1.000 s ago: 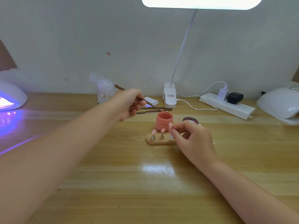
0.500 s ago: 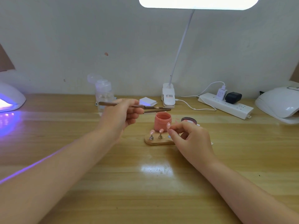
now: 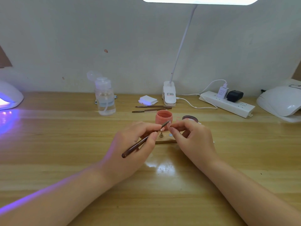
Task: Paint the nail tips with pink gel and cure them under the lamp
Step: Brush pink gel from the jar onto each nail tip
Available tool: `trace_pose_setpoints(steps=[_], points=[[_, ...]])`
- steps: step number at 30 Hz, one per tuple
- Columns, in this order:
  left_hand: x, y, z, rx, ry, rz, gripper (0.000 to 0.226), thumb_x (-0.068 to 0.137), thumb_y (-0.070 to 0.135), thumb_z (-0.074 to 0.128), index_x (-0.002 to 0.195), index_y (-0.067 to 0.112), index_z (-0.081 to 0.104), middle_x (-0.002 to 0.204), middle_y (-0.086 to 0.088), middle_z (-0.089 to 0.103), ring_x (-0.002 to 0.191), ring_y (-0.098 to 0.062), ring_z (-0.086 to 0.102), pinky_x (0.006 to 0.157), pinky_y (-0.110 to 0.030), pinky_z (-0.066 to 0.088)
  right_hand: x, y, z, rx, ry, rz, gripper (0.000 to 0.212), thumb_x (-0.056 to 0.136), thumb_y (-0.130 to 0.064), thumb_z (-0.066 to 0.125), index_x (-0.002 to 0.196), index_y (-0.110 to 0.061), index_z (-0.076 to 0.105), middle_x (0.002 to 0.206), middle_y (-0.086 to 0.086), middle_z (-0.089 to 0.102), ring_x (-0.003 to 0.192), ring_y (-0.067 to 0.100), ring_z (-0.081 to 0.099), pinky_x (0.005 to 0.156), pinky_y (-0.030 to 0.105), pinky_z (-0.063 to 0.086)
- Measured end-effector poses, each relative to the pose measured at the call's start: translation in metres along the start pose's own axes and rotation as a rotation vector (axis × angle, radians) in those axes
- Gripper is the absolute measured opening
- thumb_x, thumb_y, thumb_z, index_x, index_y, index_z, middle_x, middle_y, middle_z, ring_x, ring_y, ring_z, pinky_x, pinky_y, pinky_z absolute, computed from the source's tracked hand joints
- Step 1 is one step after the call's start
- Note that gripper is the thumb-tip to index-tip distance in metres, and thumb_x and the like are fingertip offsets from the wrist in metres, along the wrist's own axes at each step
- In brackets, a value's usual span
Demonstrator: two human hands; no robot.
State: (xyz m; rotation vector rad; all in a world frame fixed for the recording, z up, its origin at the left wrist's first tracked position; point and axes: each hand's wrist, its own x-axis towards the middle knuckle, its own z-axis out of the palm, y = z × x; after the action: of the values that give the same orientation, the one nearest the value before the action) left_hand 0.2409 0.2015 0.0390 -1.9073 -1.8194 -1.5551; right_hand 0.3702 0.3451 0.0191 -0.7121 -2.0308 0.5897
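1. Brush point(image 3: 143, 141) sits pinched in the left hand point(image 3: 130, 149), thumb and fingers curled round its shaft; its dark handle end points back over the hand, its bristle end reaches toward the right hand's fingertips.
2. Right hand point(image 3: 192, 141) pinches a pink nail tip point(image 3: 169, 123) between thumb and forefinger, the other fingers loosely curled.
3. Brush tip and nail tip meet just in front of the pink gel jar point(image 3: 163, 117), above the wooden holder point(image 3: 166, 141).
4. One painted nail tip point(image 3: 162, 129) stands on a metal peg in the holder, just beside the left fingers.
5. Lit curing lamp point(image 3: 9, 97) glows violet at the table's far left; a second lamp point(image 3: 280, 101) sits far right.
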Motion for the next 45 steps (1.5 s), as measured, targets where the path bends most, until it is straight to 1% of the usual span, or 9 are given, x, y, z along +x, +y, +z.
trace_pose_setpoints(steps=[3, 6, 12, 16, 22, 28, 33, 40, 45], points=[[-0.0024, -0.0016, 0.0006, -0.005, -0.011, 0.01, 0.018, 0.091, 0.019, 0.058, 0.102, 0.024, 0.071, 0.092, 0.015, 0.07, 0.091, -0.006, 0.065, 0.082, -0.016, 0.047, -0.0003, 0.0003, -0.0003, -0.006, 0.0, -0.006, 0.004, 0.083, -0.019, 0.074, 0.083, -0.023, 0.074, 0.072, -0.012, 0.069, 0.058, 0.008, 0.055, 0.058, 0.024, 0.045], [-0.0039, -0.0001, 0.0, -0.027, 0.006, -0.007, 0.021, 0.088, 0.028, 0.05, 0.097, 0.026, 0.069, 0.087, 0.013, 0.07, 0.085, -0.007, 0.064, 0.075, -0.011, 0.045, -0.0005, 0.0007, -0.0005, -0.007, 0.004, -0.011, 0.004, 0.083, -0.021, 0.073, 0.082, -0.025, 0.074, 0.069, -0.013, 0.067, 0.057, 0.009, 0.054, 0.056, 0.023, 0.043], [-0.0021, 0.0005, 0.0021, -0.029, 0.001, 0.019, 0.024, 0.092, 0.012, 0.06, 0.111, 0.025, 0.068, 0.097, 0.011, 0.07, 0.094, -0.003, 0.064, 0.081, -0.008, 0.043, 0.0, 0.001, -0.0009, -0.012, 0.013, -0.027, 0.003, 0.083, -0.021, 0.074, 0.082, -0.024, 0.074, 0.07, -0.013, 0.068, 0.058, 0.01, 0.056, 0.057, 0.024, 0.045], [-0.0055, 0.0005, 0.002, -0.01, 0.003, 0.038, 0.019, 0.089, 0.018, 0.056, 0.1, 0.021, 0.071, 0.09, 0.015, 0.068, 0.086, -0.005, 0.064, 0.078, -0.009, 0.044, 0.0, 0.0018, -0.0002, 0.029, 0.007, -0.003, 0.005, 0.083, -0.018, 0.073, 0.083, -0.023, 0.074, 0.07, -0.011, 0.069, 0.055, 0.007, 0.053, 0.058, 0.027, 0.047], [-0.0016, 0.0054, 0.0015, 0.014, 0.001, -0.008, 0.025, 0.091, 0.019, 0.057, 0.108, 0.038, 0.059, 0.094, 0.023, 0.066, 0.092, 0.005, 0.06, 0.08, -0.003, 0.039, -0.0007, -0.0005, -0.0004, 0.08, 0.025, -0.027, 0.006, 0.084, -0.021, 0.074, 0.079, -0.025, 0.074, 0.071, -0.011, 0.071, 0.053, 0.012, 0.056, 0.056, 0.031, 0.049], [-0.0065, 0.0029, 0.0005, -0.061, -0.014, -0.028, 0.02, 0.087, 0.025, 0.05, 0.096, 0.02, 0.067, 0.086, 0.013, 0.068, 0.082, -0.004, 0.062, 0.074, -0.006, 0.041, -0.0005, 0.0002, -0.0011, 0.109, 0.004, 0.012, 0.007, 0.082, -0.016, 0.074, 0.082, -0.023, 0.074, 0.069, -0.012, 0.069, 0.055, 0.012, 0.056, 0.057, 0.028, 0.047], [-0.0029, 0.0048, 0.0035, -0.116, 0.01, -0.096, 0.022, 0.091, 0.02, 0.054, 0.104, 0.036, 0.061, 0.094, 0.017, 0.07, 0.089, -0.001, 0.064, 0.076, -0.006, 0.042, -0.0007, -0.0009, -0.0008, 0.136, 0.009, 0.017, 0.003, 0.084, -0.02, 0.074, 0.082, -0.021, 0.075, 0.068, -0.013, 0.07, 0.053, 0.016, 0.059, 0.057, 0.033, 0.051], [-0.0045, 0.0021, 0.0019, -0.146, 0.032, -0.103, 0.018, 0.089, 0.034, 0.047, 0.099, 0.034, 0.063, 0.092, 0.016, 0.07, 0.087, -0.006, 0.065, 0.073, -0.008, 0.043, -0.0006, -0.0029, -0.0016, 0.138, 0.002, 0.016, 0.005, 0.085, -0.024, 0.073, 0.08, -0.023, 0.074, 0.07, -0.008, 0.07, 0.054, 0.019, 0.059, 0.059, 0.039, 0.052], [-0.0049, 0.002, 0.0043, -0.164, -0.002, -0.116, 0.015, 0.091, 0.026, 0.052, 0.098, 0.032, 0.064, 0.089, 0.012, 0.07, 0.087, -0.01, 0.066, 0.074, -0.015, 0.048, -0.0011, -0.0035, -0.0024, 0.133, -0.002, 0.024, 0.003, 0.085, -0.022, 0.072, 0.082, -0.022, 0.073, 0.072, -0.011, 0.07, 0.055, 0.016, 0.059, 0.059, 0.037, 0.052]])
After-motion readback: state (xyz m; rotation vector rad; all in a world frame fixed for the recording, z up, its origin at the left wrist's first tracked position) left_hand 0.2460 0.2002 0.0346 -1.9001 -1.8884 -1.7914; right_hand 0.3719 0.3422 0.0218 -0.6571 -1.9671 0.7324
